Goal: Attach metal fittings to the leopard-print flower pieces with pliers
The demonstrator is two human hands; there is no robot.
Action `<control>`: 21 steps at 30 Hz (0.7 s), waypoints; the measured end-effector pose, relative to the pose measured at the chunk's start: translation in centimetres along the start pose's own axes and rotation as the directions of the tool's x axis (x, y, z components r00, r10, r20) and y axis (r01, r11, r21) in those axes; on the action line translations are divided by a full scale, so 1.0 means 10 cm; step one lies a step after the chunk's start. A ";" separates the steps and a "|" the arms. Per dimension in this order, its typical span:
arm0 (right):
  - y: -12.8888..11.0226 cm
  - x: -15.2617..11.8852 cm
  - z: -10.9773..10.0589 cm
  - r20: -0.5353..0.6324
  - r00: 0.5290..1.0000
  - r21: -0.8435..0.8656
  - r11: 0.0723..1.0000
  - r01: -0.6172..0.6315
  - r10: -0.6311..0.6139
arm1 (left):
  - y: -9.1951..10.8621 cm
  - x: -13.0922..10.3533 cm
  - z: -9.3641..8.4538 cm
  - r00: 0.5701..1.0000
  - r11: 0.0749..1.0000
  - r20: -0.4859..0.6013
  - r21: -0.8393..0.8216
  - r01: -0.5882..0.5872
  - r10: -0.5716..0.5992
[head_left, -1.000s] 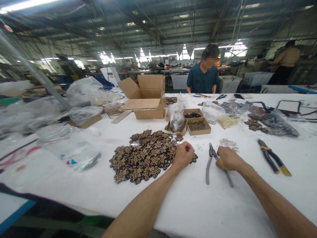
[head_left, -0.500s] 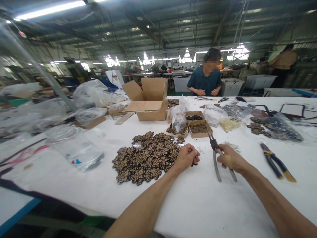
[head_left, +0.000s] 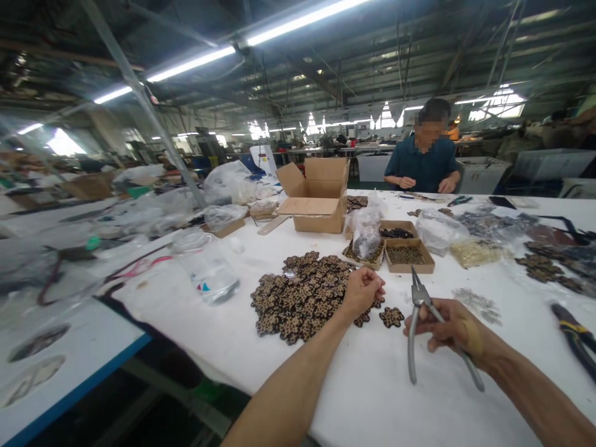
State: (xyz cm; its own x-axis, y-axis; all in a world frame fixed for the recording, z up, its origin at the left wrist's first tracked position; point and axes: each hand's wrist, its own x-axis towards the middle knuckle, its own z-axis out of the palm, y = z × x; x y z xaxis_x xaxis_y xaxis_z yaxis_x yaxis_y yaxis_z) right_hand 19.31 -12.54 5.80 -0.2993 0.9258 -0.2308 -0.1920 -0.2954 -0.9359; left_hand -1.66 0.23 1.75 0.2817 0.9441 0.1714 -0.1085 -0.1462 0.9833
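Pliers (head_left: 421, 295) with grey handles sit in the right hand (head_left: 447, 329), above the white table (head_left: 367, 379), tips pointing away from the person and handles spread. The fingers of that hand are clamped on the handles. The left hand (head_left: 362, 292) rests at the right edge of a pile of flower-shaped patches (head_left: 298, 298) with a brown leopard print and dark edges. Its fingers are curled in and drawn together at the tips; whether they pinch something small, I cannot tell. One loose patch (head_left: 392, 317) lies flat on the table between the two hands, just beside the pliers. Small clear rings (head_left: 477, 305) are scattered beyond the right hand. Further right lies a second pair of pliers with black and yellow handles (head_left: 577, 338). Past the left hand stands a shallow cardboard tray (head_left: 412, 269) of small brass-coloured pieces, and behind it, to the left, a large cardboard box (head_left: 319, 222) with its flaps up. Across the table, a co-worker (head_left: 423, 164) in a dark teal shirt faces this way.
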 end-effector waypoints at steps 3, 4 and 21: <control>0.01 -0.03 0.10 0.088 0.996 0.087 0.995 -0.040 0.032 | -0.02 0.01 -0.01 1.000 1.000 -0.004 0.012 -0.004 0.004; 0.03 -0.03 0.12 0.123 0.991 0.115 0.991 -0.064 0.050 | -0.03 0.01 -0.01 1.000 1.000 0.000 0.019 -0.006 0.006; 0.18 0.04 0.12 0.300 0.939 0.167 0.960 -0.223 0.166 | -0.08 0.02 -0.01 0.985 0.992 0.163 0.100 -0.081 0.064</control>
State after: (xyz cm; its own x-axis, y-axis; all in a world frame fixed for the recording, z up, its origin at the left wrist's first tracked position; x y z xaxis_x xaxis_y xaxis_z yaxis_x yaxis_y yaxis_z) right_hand 17.71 -13.02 4.34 -0.5938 0.7497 -0.2921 -0.2736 -0.5295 -0.8030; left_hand -1.59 0.56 0.98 0.4255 0.8721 0.2417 -0.0353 -0.2509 0.9674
